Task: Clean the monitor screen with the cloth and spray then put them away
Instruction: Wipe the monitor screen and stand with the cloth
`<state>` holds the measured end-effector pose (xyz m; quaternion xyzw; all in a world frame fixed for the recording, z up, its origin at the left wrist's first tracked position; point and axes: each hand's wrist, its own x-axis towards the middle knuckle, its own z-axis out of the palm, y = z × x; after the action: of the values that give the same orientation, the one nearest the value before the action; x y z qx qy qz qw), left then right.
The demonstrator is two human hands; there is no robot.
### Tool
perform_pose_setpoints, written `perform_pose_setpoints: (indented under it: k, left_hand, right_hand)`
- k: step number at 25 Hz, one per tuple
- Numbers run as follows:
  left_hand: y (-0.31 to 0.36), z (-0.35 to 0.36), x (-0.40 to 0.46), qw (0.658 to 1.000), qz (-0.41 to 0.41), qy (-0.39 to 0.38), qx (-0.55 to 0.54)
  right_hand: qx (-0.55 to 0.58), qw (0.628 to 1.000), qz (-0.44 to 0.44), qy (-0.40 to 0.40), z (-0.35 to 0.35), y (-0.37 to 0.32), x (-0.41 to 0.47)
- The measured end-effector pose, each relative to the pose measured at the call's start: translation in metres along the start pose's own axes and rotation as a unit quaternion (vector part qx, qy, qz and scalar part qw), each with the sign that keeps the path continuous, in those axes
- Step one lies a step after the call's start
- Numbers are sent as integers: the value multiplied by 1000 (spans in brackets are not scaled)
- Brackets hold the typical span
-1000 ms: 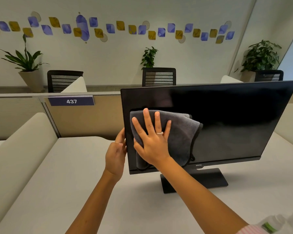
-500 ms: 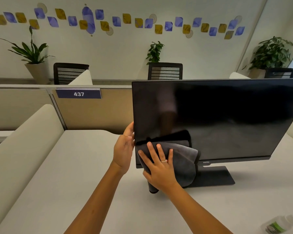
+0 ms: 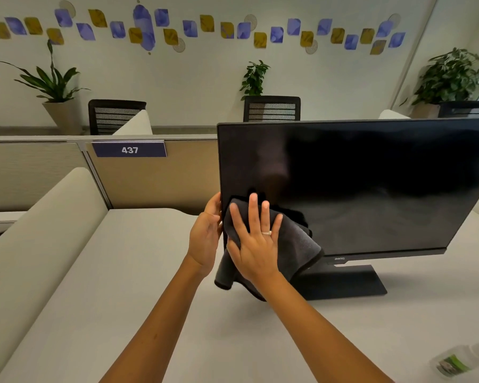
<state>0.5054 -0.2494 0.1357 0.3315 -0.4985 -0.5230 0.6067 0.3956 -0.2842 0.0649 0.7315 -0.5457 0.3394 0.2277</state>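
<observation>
Head view, looking down along our two bare arms at a dark monitor (image 3: 357, 186) standing on a pale bench (image 3: 122, 299). Our right hand (image 3: 253, 244) lies flat with fingers spread and straight, pressing a grey cloth (image 3: 296, 244) against the lower left corner of the screen. Part of the cloth hangs below the bottom edge of the monitor, just in front of its stand (image 3: 349, 280). Our left hand (image 3: 206, 236) steadies the monitor at its left edge, palm against the frame; we cannot tell how far the fingers wrap behind it.

A second ago the cloth was higher, near the middle of the left side of the screen. Half a second ago it had dropped to the bottom edge, with the right hand mostly below the screen. Now the hand and cloth have come back up a little, so the fingertips reach onto the glass again. The left hand has kept its hold on the edge throughout. We judge this to be an up-and-down wiping stroke over the left strip of the screen, with the wide area to the right likely still to be wiped.

At the bottom right corner of the view, a blurred clear bottle with a green label (image 3: 454, 364) lies on the bench, well apart from the monitor; it is probably the spray. Neither cloth nor bottle has been put away yet.
</observation>
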Motion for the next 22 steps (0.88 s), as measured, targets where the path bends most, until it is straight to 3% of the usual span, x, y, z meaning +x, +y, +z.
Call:
perform_pose_setpoints:
  k: [12, 18, 22]
  left_hand:
    - [2, 5, 1, 999, -13, 12, 52]
    - [-8, 7, 3, 996, -29, 39, 77]
    - [-7, 6, 4, 996, -40, 32, 80]
  right_hand:
    - [59, 989, 103, 93, -38, 45, 49]
    - [37, 977, 201, 68, -40, 95, 16]
    - [33, 959, 281, 14, -31, 86, -12]
